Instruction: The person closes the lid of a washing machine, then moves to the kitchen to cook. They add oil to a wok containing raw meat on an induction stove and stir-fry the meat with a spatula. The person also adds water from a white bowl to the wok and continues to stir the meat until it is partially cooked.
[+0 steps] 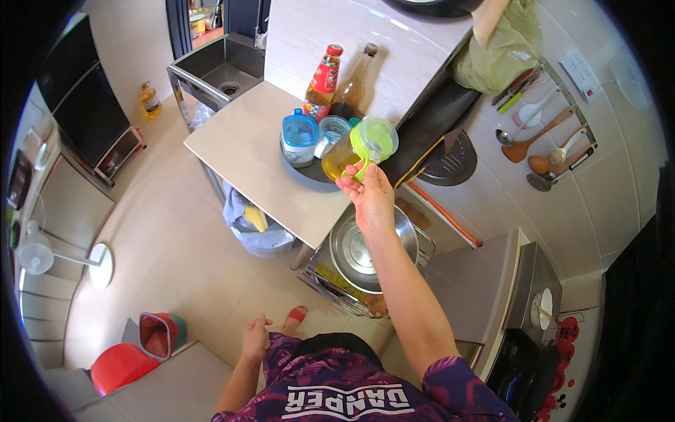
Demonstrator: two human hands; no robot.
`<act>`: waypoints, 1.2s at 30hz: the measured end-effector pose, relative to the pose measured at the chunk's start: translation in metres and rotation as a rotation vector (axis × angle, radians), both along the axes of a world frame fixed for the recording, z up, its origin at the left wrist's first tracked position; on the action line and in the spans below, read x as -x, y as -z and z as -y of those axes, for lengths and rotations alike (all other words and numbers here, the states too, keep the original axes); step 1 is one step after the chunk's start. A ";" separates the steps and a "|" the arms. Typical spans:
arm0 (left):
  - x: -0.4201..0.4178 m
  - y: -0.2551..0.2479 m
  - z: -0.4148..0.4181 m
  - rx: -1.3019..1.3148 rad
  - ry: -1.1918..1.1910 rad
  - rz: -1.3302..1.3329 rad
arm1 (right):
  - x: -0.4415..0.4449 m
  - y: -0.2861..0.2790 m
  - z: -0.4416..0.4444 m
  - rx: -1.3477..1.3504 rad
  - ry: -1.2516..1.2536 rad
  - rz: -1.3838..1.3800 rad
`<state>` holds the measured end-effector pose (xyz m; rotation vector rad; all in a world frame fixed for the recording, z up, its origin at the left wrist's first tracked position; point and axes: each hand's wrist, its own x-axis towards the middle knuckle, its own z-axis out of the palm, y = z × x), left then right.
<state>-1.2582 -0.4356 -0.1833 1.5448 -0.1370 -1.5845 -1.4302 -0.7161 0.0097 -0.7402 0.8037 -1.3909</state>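
Observation:
My right hand (374, 203) grips the green handle of a clear oil jug (335, 161) with a green lid and amber liquid inside. The jug is tilted above a round grey tray (311, 179) at the right of a beige table (253, 142). On the tray stand a blue-lidded container (300, 134) and a clear jar (335, 126), partly hidden by the jug. Behind them, a red-labelled bottle (322, 82) and a brown bottle (356, 82) lean near the wall. My left hand (256, 337) hangs low beside my body, holding nothing, its fingers loosely bent.
A steel basin (345, 253) sits on a wire rack (308, 274) below my right forearm. Under the table is a lined bin (263, 242) with cloths. A steel sink (211, 68) stands beyond. Ladles and spatulas (527, 147) hang on the right wall.

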 end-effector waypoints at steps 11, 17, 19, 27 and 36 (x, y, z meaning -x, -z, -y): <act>-0.035 0.038 -0.015 -0.201 0.009 0.071 | -0.043 0.033 0.021 -0.090 0.161 -0.072; -0.045 0.046 -0.019 -0.218 0.042 0.140 | -0.059 0.050 0.027 -0.122 0.187 -0.153; -0.049 0.054 -0.024 -0.231 0.060 0.148 | -0.065 0.053 0.029 -0.137 0.192 -0.163; -0.056 0.055 -0.013 -0.292 0.183 0.191 | -0.071 0.058 0.038 -0.099 0.165 -0.321; -0.100 0.237 0.014 0.860 1.443 1.214 | 0.071 0.018 -0.076 0.381 0.150 -1.176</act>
